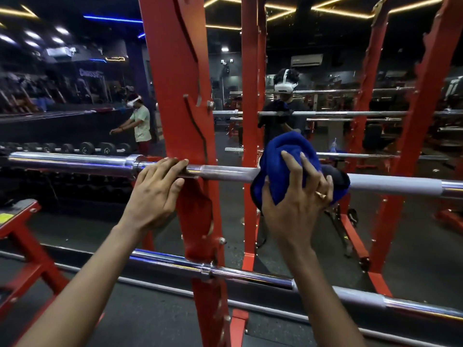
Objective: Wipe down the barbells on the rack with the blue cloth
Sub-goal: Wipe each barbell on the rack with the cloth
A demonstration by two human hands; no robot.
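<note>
At far left, a row of dumbbells (87, 147) sits in the background, behind the thick chrome sleeve of the upper barbell (225, 172). This bar lies across the view on a long axis from 9 o'clock to 3 o'clock, dipping a little toward the right.

The left hand (157, 189) holds it just inside the collar. Its fingers are draped over the top and its thumb is against the front, right where the bar crosses the red rack post (175, 71).

Further right, past a short bare stretch of shaft, the blue cloth (283, 166) is bunched around the same bar. The right hand (298, 204) is clamped on the cloth from below and in front, with fingers spread up over the fabric and a ring (320, 195) on one of them.

The wiping appears to be under way on this upper bar, with the left hand steadying it. The next stroke has to run along the bar's axis. From the right hand, a short length lies at 9 o'clock before it meets the post and the left hand. The long grey and chrome run lies at 3 o'clock, out to the frame edge. The right hand is the only one placed to work that side.

The lower barbell (250, 274) lies parallel at 6 o'clock from both hands, and neither hand touches it.
</note>
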